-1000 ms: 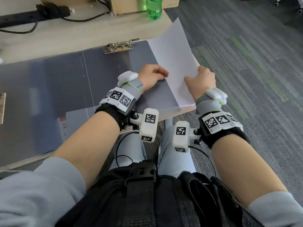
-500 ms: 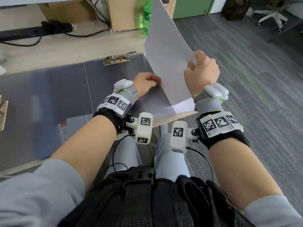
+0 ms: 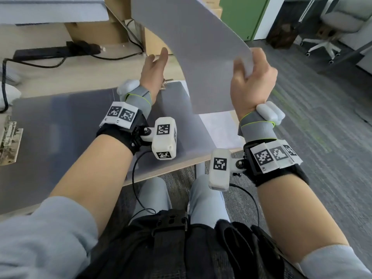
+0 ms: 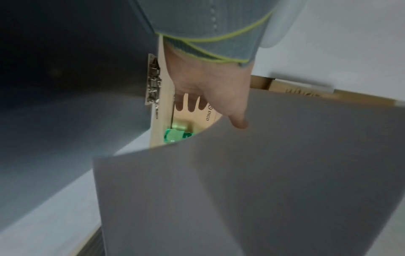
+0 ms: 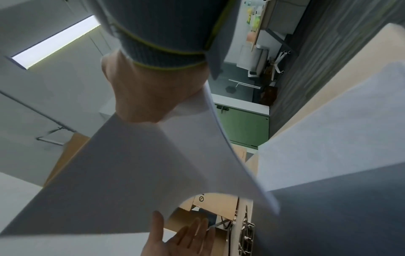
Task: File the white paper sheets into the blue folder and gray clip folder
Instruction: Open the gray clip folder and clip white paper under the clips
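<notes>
My right hand (image 3: 248, 70) pinches the right edge of a white paper sheet (image 3: 197, 57) and holds it up, curved, above the table. In the right wrist view that hand (image 5: 151, 105) grips the sheet (image 5: 131, 173) near a corner. My left hand (image 3: 159, 59) is raised with straight fingers beside the sheet's left edge; its thumb (image 4: 238, 122) is at the paper (image 4: 241, 190). Below lies the open gray clip folder (image 3: 70, 137) with its metal clip (image 3: 166, 85) partly hidden by my left wrist. More white paper (image 3: 219, 127) lies on the table's right corner. I cannot pick out a blue folder.
A second metal clip (image 3: 10, 137) sits at the left edge. A black power strip (image 3: 56, 51) with cables and cardboard boxes (image 3: 96, 31) stand at the back. The table edge (image 3: 171, 172) runs just before my knees. A green cabinet (image 3: 241, 17) and an office chair (image 3: 326, 37) stand on the carpet to the right.
My right hand has lifted the sheet off the table, up and to the left. My left hand has left the folder's surface, risen and opened beside the sheet.
</notes>
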A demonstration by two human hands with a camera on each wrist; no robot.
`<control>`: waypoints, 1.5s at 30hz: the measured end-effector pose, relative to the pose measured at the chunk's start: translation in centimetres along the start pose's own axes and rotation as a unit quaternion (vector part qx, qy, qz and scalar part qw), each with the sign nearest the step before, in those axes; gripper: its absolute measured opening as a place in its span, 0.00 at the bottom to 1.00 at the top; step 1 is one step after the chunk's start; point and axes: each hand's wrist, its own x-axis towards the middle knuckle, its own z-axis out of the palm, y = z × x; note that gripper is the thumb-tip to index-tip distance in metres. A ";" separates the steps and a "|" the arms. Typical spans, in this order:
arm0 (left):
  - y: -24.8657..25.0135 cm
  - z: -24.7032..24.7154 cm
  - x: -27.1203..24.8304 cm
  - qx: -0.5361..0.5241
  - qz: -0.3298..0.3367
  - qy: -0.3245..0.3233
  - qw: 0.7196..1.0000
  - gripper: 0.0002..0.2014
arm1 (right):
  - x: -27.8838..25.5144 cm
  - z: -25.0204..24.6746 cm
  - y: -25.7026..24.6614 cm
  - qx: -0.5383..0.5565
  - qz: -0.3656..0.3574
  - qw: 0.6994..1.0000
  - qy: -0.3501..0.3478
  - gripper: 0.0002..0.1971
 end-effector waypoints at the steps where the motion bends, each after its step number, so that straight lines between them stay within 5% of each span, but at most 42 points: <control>1: 0.6 -0.2 0.0 -0.002 -0.006 -0.003 1.000 0.40 | 0.1 0.0 -0.2 0.012 -0.006 1.000 0.005 0.12; 5: 1.8 -1.0 0.2 0.004 0.002 0.008 1.000 0.43 | 0.5 1.1 -0.6 0.094 -0.001 0.995 -0.041 0.09; 9: 1.2 -2.7 0.6 -0.029 0.025 0.106 0.994 0.15 | -0.3 2.8 0.7 0.178 0.085 0.973 -0.118 0.07; 12: 0.0 -4.3 1.2 -0.068 0.063 0.143 0.985 0.24 | -1.2 4.2 1.7 0.183 0.121 0.953 -0.210 0.11; 15: 0.1 -5.0 0.6 -0.053 0.072 0.129 0.988 0.12 | -1.9 5.3 1.0 0.195 0.169 0.925 -0.281 0.08; 17: 0.8 -5.2 0.1 -0.047 0.096 0.108 0.988 0.10 | -1.8 5.6 0.1 0.251 0.211 0.903 -0.277 0.05; 21: 2.7 -6.6 -1.2 -0.056 0.132 0.103 0.984 0.26 | -0.8 6.1 -0.6 0.348 0.230 0.871 -0.261 0.10; 27: 3.1 -8.2 -1.9 -0.050 0.144 0.064 0.986 0.03 | -1.5 6.4 -0.8 0.373 0.219 0.855 -0.287 0.13; 37: 2.6 -10.1 -2.7 -0.025 0.116 0.003 0.993 0.09 | -2.0 6.5 -0.7 0.380 0.236 0.844 -0.297 0.11; 45: 3.1 -8.8 -3.3 -0.014 0.098 -0.006 0.995 0.07 | -1.7 7.2 -1.4 0.393 0.266 0.847 -0.238 0.18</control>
